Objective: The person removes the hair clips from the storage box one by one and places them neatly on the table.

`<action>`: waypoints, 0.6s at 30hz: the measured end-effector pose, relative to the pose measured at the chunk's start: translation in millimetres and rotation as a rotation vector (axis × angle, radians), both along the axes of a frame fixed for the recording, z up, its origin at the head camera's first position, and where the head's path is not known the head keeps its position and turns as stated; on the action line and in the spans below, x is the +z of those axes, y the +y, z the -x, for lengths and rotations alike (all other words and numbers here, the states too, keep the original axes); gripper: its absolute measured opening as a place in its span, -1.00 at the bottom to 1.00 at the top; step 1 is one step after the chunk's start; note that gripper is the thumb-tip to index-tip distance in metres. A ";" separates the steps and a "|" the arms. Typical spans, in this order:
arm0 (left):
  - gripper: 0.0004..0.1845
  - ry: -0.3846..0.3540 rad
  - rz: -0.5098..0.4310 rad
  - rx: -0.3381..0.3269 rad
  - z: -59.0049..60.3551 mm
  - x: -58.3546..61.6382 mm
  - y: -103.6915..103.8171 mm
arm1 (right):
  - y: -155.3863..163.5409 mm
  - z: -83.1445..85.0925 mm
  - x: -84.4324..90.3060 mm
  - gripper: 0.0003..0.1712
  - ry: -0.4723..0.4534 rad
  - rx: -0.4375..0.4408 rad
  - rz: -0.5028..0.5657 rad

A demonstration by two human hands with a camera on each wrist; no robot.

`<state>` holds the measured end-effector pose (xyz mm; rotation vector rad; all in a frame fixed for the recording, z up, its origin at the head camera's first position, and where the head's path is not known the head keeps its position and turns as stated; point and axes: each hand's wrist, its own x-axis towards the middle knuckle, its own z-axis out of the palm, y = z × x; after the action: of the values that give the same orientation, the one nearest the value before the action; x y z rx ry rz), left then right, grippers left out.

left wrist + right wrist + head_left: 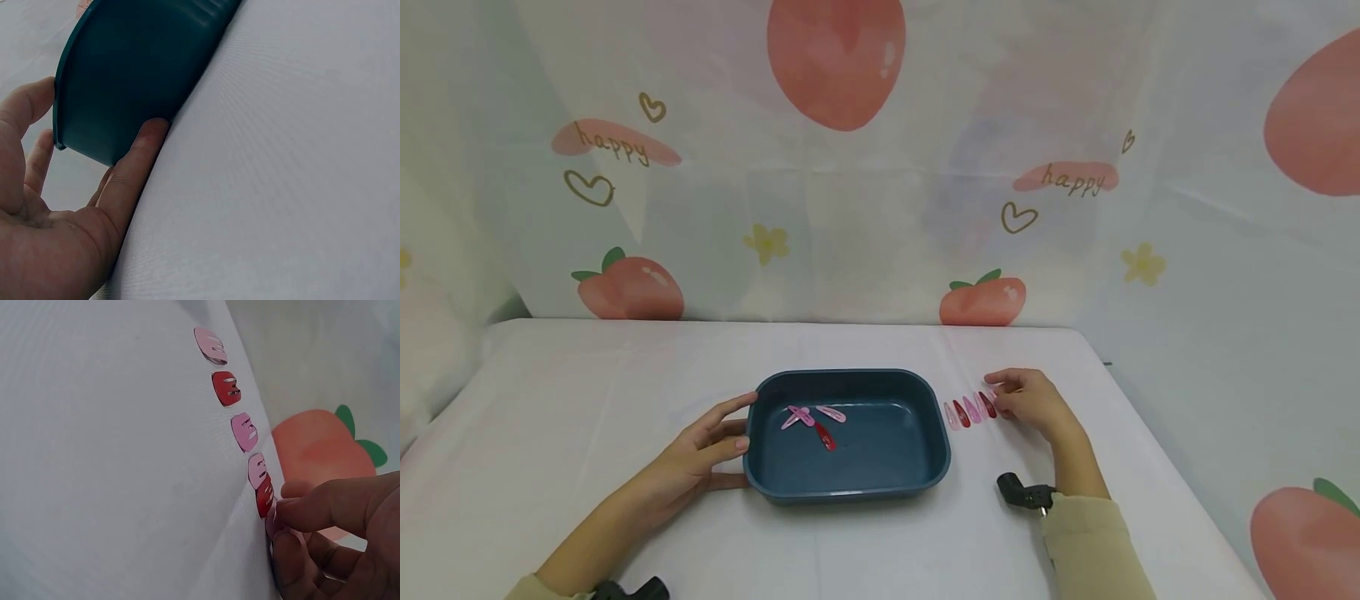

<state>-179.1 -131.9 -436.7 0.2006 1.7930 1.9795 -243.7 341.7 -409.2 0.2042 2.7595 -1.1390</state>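
Note:
My left hand (703, 450) touches the left wall of a dark teal rectangular basin (887, 492), fingers extended. In the left wrist view its fingertips rest against the basin's rim and outer side. Several snap hair clips lie inside: pink ones (831, 413) and a red one (825, 437). Right of the basin, several more clips form a row, including a red clip (226, 389) and a pink clip (244, 432). At the row's far right end, my right hand (1030, 400) pinches a pink hair clip (273, 524) between thumb and finger; the fingers partly hide it.
A white cloth covers the table (625, 392). Behind it hangs a backdrop (880, 250) printed with peaches, hearts and "happy". Black camera mounts show at both wrists, one mount (1024, 492) beside the right sleeve.

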 end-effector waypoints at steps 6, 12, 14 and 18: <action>-0.40 0.002 -0.003 -0.002 -0.2 0.0 -0.4 | -1.8 -1.9 4.9 -0.58 0.003 -0.009 -0.063; -0.40 -0.003 0.000 0.005 -1.1 -0.7 -0.7 | -4.4 -2.6 8.6 -0.60 0.054 -0.005 -0.061; -0.40 -0.004 0.001 0.009 -0.9 -1.0 -0.5 | -6.9 -2.6 10.8 -0.61 0.066 0.014 -0.019; -0.40 0.001 -0.009 0.004 0.3 -1.4 -0.1 | -13.7 -2.9 16.0 -0.60 0.092 0.066 0.092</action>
<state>-179.3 -132.0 -438.1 0.2011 1.7864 1.9910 -240.8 328.0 -393.2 0.0509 2.7617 -1.2852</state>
